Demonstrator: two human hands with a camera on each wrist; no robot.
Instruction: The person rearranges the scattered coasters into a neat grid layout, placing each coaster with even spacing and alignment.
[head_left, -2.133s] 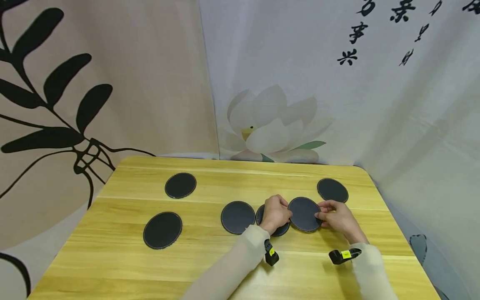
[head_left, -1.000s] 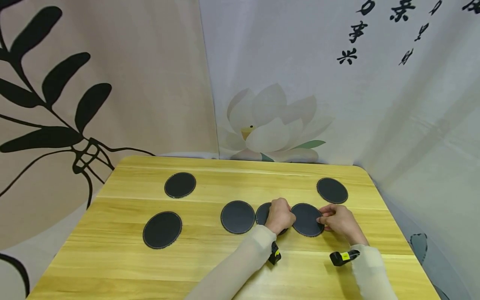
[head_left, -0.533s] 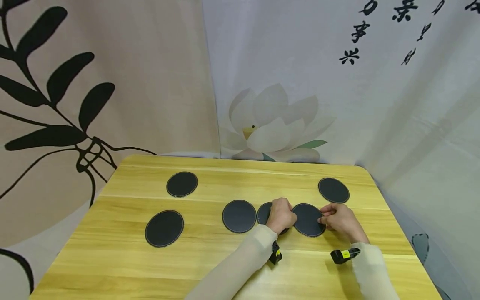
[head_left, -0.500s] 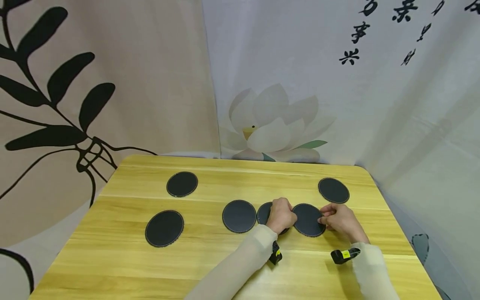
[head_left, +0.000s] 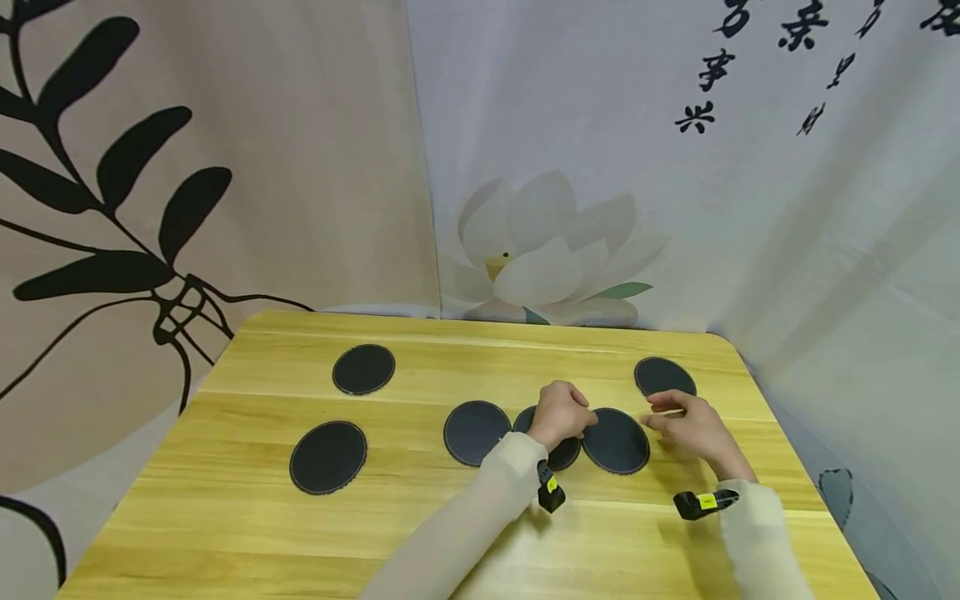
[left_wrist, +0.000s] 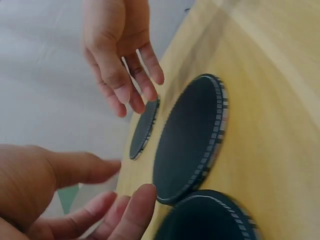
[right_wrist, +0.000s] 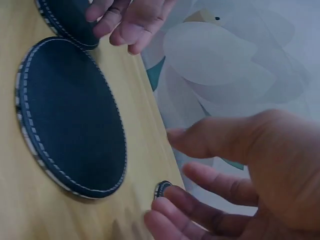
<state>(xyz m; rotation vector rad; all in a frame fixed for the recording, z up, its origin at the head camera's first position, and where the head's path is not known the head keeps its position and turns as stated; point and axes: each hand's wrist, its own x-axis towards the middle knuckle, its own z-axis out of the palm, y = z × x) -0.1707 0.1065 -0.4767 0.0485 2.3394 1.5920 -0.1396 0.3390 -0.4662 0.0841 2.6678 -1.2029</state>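
Black round coasters with pale stitching round the rim lie flat on the table. Three form a row: a left coaster (head_left: 474, 433), a middle coaster (head_left: 566, 454) partly hidden by my left hand (head_left: 561, 414), and a right coaster (head_left: 617, 442). That left hand hovers over the join of the middle and right coasters, thumb and fingers parted and holding nothing, as the left wrist view shows. My right hand (head_left: 693, 429) is raised just right of the right coaster, fingers spread and off its stitched edge (right_wrist: 72, 117). It covers part of the far right coaster (head_left: 663, 377).
The wooden table (head_left: 225, 517) also bears a back left coaster (head_left: 363, 369) and a front left coaster (head_left: 328, 457). A printed curtain (head_left: 315, 150) hangs right behind the table and along its right side.
The right coaster was lowered from both hands onto the table, at the end of the row. In the last half second both hands have let go; the right has drawn back rightward, the left lifted slightly.
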